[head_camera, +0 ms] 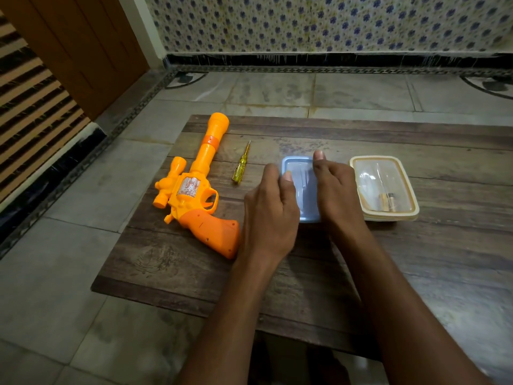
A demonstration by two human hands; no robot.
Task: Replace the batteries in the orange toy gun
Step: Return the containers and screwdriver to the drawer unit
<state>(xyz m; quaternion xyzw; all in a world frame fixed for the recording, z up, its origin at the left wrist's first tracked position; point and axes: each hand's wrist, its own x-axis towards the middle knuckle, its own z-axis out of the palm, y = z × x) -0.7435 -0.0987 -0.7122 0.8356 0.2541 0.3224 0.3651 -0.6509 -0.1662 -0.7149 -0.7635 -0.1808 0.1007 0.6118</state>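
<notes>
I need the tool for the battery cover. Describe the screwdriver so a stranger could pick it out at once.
Start at the wooden table. Between the orange toy gun at its left and the blue box lies the screwdriver, tip pointing away. It alone is slim, with a clear yellow handle.

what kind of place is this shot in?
Probably a room in a home, not a lab: a low wooden table sits on a stone-tile floor, with floral wall tiles behind and a wooden door at the left.
</notes>
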